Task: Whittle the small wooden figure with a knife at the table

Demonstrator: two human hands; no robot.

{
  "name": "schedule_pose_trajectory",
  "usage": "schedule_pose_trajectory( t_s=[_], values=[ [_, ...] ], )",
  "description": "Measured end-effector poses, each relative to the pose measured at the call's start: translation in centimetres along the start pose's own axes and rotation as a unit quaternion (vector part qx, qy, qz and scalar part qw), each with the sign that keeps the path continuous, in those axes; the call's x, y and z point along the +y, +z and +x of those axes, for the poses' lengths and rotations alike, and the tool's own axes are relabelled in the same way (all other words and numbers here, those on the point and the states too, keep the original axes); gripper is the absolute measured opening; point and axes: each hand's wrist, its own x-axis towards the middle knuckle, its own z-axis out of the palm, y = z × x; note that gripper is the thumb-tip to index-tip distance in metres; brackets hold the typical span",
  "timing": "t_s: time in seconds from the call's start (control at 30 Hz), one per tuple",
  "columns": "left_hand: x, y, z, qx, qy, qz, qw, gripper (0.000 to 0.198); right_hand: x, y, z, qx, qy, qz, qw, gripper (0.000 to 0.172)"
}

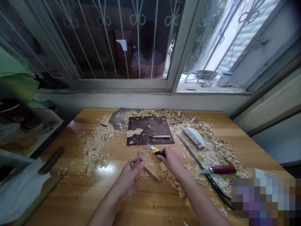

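My right hand (173,160) is wrapping its fingers around a black-and-yellow knife (157,152); my left hand (129,172) is pinching a small greyish piece (134,161), its material unclear. Between them, a slim pale wooden stick (153,174) is lying on the brown wooden table (77,201). Farther off, a dark rectangular mat (143,140) is bearing a wavy pale wood piece (134,132).

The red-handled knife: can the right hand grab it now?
Probably not while the right hand holds the yellow-and-black knife. But nothing seems to cover the red-handled knife, so the way looks otherwise free.
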Motion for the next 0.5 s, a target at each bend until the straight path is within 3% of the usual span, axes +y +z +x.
schedule_pose_trajectory(
  t_s=[0.17,0.27,0.43,0.5],
  values=[
    [0.5,-0.1,-0.7,-0.084,-0.053,0.023,0.995,0.039,-0.9,-0.9,0.0,0.047,0.041,0.111,0.992,0.025],
    [0.5,-0.1,-0.8,-0.108,-0.063,0.009,0.992,0.034,-2.5,-2.0,-0.7,0.026,0.058,0.202,0.977,0.036],
    [0.5,0.2,-0.7,-0.044,-0.004,0.041,0.998,0.034,-5.4,-3.0,-3.3,-0.088,0.127,0.441,0.884,0.041],
    [0.7,0.4,-0.8,-0.031,0.028,0.063,0.997,0.034,-6.0,-3.2,-4.4,-0.085,0.094,0.41,0.903,0.041]
  ],
)
